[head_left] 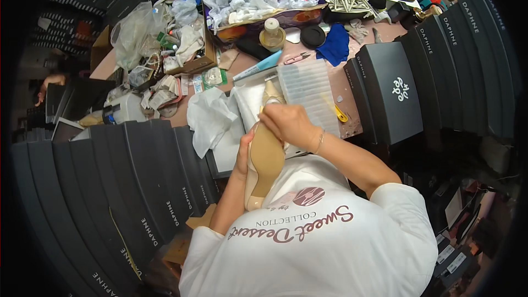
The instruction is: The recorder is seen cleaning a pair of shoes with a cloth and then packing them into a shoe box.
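A beige shoe (pixel 268 154) is held sole outward against my white shirt, its tan sole facing up. My left hand (pixel 243 151) wraps around the shoe's left side, with the fingers partly hidden behind it. Across the sole's far end lie the bent fingers of my right hand (pixel 289 124), gripping the shoe there. Just beyond my right hand, a beige shoe part (pixel 271 92) shows; I cannot tell whether it belongs to the same shoe. White tissue paper (pixel 212 118) spills over an open box (pixel 224 157) under my hands. A ribbed white packing sheet (pixel 308 89) lies beside it.
Dark shoe boxes stand in a left row (pixel 99 176) and a right row (pixel 434 60). On the pink table are a yellow cutter (pixel 341 114), pink-handled snips (pixel 297 58), a liquid bottle (pixel 272 36) and a blue cloth (pixel 334 45). Behind stands a bag-filled box (pixel 264 19).
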### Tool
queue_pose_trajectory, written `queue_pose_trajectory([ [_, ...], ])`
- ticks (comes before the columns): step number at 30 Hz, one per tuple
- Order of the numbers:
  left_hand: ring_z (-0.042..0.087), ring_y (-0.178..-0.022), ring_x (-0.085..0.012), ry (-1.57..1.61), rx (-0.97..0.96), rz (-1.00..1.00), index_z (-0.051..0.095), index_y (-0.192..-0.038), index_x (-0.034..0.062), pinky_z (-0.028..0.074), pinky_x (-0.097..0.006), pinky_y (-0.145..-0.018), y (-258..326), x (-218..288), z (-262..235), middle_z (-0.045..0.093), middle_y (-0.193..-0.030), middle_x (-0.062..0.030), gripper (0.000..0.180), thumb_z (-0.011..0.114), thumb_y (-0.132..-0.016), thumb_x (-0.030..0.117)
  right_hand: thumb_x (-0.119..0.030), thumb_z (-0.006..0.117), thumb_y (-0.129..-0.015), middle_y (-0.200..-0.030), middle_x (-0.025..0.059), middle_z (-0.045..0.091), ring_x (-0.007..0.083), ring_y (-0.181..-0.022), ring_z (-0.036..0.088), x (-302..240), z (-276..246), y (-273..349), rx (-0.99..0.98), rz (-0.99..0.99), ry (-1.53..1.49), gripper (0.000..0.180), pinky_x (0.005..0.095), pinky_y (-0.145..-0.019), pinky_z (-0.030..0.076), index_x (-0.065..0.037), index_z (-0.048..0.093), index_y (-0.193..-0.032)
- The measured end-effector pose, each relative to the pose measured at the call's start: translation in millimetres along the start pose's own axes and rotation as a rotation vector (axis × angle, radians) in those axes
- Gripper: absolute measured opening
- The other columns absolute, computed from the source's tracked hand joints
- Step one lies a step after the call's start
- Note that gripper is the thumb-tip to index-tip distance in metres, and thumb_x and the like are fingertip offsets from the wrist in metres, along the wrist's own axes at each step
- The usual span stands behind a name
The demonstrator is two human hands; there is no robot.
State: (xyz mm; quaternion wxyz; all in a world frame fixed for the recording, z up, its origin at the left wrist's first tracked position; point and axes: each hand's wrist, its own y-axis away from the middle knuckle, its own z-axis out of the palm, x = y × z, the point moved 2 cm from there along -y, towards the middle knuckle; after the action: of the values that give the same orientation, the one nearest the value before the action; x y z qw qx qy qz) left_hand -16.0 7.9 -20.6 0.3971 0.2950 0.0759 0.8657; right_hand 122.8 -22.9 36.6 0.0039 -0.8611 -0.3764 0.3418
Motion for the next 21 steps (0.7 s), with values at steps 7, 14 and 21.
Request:
queue_pose_trajectory([
  [7,0.063,-0.084,-0.0226,-0.019,0.150,0.033,0.040,-0.134,0.0037,0.052,-0.034,-0.077,6,-9,0,0.061,-0.102,-0.0165,0.062,0.033,-0.091,0.048,-0.019,0.058,-0.082,-0.057,0.0095,0.056,0.0251,-0.053,0.061,10,-2,-16,0.078,0.131,0.100,0.015,0.0347,-0.045,0.048,-0.008,0.053,-0.073],
  [14,0.061,-0.095,-0.0207,-0.017,0.153,0.061,0.040,-0.133,0.0015,0.047,-0.031,-0.087,11,-6,1,0.060,-0.109,-0.0131,0.061,0.030,-0.095,0.048,-0.018,0.052,-0.084,-0.068,0.0144,0.062,0.0310,-0.060,0.064,14,-6,-38,-0.052,0.129,0.069,0.018,0.0410,-0.048,0.050,-0.002,0.054,-0.092],
  [21,0.056,-0.104,-0.0191,0.063,0.100,0.041,0.041,-0.134,0.0031,0.045,-0.031,-0.091,13,-8,-12,0.054,-0.122,-0.0112,0.054,0.033,-0.096,0.042,-0.017,0.054,-0.081,-0.063,0.0085,0.058,0.0274,-0.055,0.062,-5,8,-29,0.197,-0.231,0.401,0.013,0.0395,-0.045,0.049,-0.006,0.054,-0.074],
])
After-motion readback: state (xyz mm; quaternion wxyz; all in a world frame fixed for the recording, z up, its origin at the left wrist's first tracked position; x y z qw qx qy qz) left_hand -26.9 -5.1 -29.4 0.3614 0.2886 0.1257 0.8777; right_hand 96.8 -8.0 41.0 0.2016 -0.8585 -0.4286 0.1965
